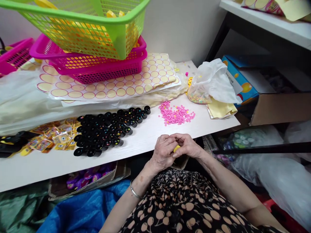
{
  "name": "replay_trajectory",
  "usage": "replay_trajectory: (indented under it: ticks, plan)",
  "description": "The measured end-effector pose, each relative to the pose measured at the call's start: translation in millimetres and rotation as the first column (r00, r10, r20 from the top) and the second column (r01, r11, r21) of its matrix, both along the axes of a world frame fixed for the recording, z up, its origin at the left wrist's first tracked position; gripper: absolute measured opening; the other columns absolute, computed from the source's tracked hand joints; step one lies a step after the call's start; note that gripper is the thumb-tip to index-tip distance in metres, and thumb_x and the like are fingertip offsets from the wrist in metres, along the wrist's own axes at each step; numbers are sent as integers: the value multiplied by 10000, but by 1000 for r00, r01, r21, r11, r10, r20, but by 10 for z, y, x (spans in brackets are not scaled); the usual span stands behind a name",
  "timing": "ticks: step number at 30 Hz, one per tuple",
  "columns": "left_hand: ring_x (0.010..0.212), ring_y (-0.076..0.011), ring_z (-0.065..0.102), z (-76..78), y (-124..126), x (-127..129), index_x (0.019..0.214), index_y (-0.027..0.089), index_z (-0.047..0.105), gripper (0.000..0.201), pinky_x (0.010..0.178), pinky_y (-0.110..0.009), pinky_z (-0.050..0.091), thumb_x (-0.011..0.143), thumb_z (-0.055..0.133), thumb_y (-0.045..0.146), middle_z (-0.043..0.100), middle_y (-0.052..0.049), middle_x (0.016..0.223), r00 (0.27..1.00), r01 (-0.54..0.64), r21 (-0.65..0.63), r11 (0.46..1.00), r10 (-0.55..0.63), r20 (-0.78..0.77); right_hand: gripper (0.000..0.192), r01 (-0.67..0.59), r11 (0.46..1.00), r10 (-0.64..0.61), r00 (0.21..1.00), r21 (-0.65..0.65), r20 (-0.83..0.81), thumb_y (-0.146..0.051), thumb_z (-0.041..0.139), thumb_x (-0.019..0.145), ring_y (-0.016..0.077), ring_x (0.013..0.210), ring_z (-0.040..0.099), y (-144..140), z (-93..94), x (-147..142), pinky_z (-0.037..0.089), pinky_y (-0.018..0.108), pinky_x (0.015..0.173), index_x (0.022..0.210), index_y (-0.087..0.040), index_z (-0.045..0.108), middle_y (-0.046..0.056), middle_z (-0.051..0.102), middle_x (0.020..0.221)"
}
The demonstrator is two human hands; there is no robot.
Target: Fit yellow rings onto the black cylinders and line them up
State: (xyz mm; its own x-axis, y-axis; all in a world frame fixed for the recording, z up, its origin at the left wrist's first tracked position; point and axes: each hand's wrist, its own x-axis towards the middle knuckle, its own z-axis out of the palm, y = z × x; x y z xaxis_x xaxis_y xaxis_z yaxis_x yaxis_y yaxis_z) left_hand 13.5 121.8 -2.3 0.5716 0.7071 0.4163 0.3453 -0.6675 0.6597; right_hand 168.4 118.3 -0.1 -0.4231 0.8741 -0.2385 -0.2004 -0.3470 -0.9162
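Note:
My left hand point(164, 151) and my right hand point(188, 146) meet at the table's front edge, above my lap. Their fingers close together around a small yellow round piece point(176, 148), mostly covered by the fingers, so its exact kind is hidden. Beyond the hands lies a loose spread of small pink beads point(178, 115) with a few yellow ones among them. To the left, several black round cups point(107, 129) stand in close rows, some with coloured bits inside.
Small clear packets point(62, 137) lie left of the cups. Behind, a green basket point(133, 35) with yellow parts sits on a pink basket point(109, 69), over sticker sheets point(111, 94). At right are a plastic bag point(213, 81) and an opened carton point(279, 108). A shelf point(267, 24) overhangs.

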Motion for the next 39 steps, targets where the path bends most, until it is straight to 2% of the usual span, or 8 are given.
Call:
replay_trajectory:
  ticks: [5,8,12,18,21,24,31,39]
  plan:
    - [849,-185,540,-16,15,-41,852,194,632,143,881,-384,365,742,541,199,657,-50,870,997,-11,-19,1000,12,82,501,172,985,-170,981,22,-89,-199,776,527,137,793,565,-105,-56,-117,428,244,708,1004,-168,624,14,632,864]
    - [856,-190,545,-44,7,-85,842,192,633,134,932,-407,339,725,574,218,665,-53,910,997,1,-29,1000,2,80,507,83,997,-82,995,9,-61,-200,765,550,133,796,559,-140,-14,-133,422,243,711,1036,-164,623,21,631,896]
    - [851,-195,536,-55,-56,-73,786,199,634,103,942,-425,340,750,539,210,660,-47,829,998,47,-73,996,-43,54,514,-19,997,17,999,-79,-30,-157,793,478,131,747,556,-152,46,-73,427,239,673,969,-141,643,9,628,832]
    - [925,-223,500,45,-130,-41,793,199,633,144,898,-428,382,697,534,156,636,-53,791,988,46,-70,996,-35,151,433,66,991,-83,987,-118,-140,-238,805,467,139,685,547,-241,6,-132,428,247,630,869,-138,677,10,617,739]
    - [927,-227,491,56,-125,-79,822,202,638,239,866,-420,406,631,539,97,634,-48,781,979,-13,-154,988,45,201,428,146,980,-169,969,-133,-180,-319,779,527,149,749,546,-273,-13,-207,432,259,691,909,-155,678,32,629,802]
    - [940,-235,480,27,-105,-130,810,211,648,253,869,-428,404,596,575,97,632,-43,774,973,-43,-249,967,97,208,476,118,982,-142,977,-147,-160,-309,791,504,131,743,526,-261,-17,-206,420,230,663,940,-162,672,33,627,852]
    - [892,-210,488,74,-50,-187,793,212,662,202,947,-419,359,624,597,124,617,-32,761,973,157,-296,942,-96,211,487,-92,980,67,988,-174,-142,-131,790,445,111,743,516,-224,62,-69,403,196,636,910,-152,647,-9,586,805]
    - [878,-209,490,120,-93,-144,810,204,668,129,939,-417,376,727,570,223,610,-51,757,980,174,-228,958,-145,139,463,-25,981,-3,989,-191,-145,-214,770,502,126,712,534,-298,108,-157,425,217,620,938,-149,629,7,591,780]
